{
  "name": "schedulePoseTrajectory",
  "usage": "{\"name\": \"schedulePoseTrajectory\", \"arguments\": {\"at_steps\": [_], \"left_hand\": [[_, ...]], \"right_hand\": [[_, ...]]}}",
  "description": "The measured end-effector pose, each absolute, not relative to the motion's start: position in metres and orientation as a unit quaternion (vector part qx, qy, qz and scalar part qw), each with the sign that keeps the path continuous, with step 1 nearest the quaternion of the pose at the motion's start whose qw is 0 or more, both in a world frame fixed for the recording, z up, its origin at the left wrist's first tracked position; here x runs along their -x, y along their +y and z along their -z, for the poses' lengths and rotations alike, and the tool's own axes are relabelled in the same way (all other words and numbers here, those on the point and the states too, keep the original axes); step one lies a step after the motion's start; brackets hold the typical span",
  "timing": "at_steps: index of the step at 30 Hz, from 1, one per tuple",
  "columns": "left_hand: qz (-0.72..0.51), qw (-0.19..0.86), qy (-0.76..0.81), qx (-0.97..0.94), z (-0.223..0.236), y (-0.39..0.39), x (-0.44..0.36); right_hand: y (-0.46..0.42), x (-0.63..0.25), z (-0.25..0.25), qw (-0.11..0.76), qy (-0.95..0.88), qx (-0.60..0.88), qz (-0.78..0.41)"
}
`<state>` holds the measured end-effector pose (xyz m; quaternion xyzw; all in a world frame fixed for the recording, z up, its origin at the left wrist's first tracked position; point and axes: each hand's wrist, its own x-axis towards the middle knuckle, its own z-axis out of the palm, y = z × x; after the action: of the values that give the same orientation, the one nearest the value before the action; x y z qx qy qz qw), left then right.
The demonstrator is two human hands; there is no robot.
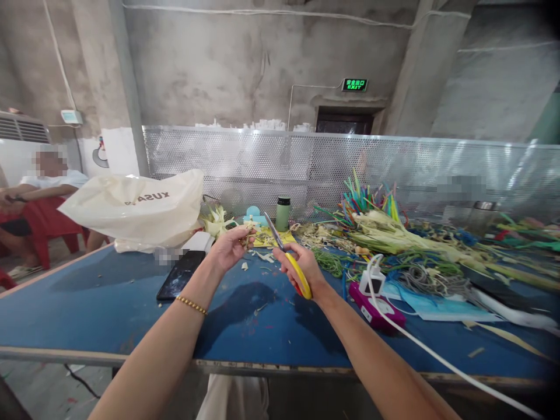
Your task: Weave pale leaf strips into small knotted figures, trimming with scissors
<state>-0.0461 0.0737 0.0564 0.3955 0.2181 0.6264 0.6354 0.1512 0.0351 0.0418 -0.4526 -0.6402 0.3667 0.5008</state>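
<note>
My right hand (pixel 304 265) is wrapped around yellow-handled scissors (pixel 301 280), their blades pointing up and away to the left. At the left, my left hand (pixel 231 249) pinches a small, pale husk-like piece (pixel 250 233) between thumb and fingers. Its exact shape is too small to make out. The scissor tips are close to this piece, apparently a short way to its right. Pale scraps (pixel 244 266) lie on the blue table (pixel 131 309) below the hands. Behind them are a yellow sheet (pixel 275 238) and a green bottle with a black lid (pixel 283 214).
A white plastic bag (pixel 144 213) and a dark phone-like slab (pixel 181 275) lie left. Corn husks (pixel 385 230), colourful pipe cleaners (pixel 359 198) and cord (pixel 433 277) crowd the right. A purple power strip (pixel 380 315) trails a white cable. A person (pixel 52 181) sits far left.
</note>
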Motion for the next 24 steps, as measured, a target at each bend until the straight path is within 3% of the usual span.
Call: {"name": "schedulePoseTrajectory", "arguments": {"at_steps": [6,24], "left_hand": [[-0.643,0.563,0.255,-0.451,-0.058,0.069,0.042],[-0.563,0.457,0.346,-0.596,-0.059,0.066,0.046]], "right_hand": [[0.035,-0.160,-0.050,0.532,-0.652,0.435,-0.320],[0.049,-0.191,-0.053,0.362,-0.806,0.424,-0.202]]}}
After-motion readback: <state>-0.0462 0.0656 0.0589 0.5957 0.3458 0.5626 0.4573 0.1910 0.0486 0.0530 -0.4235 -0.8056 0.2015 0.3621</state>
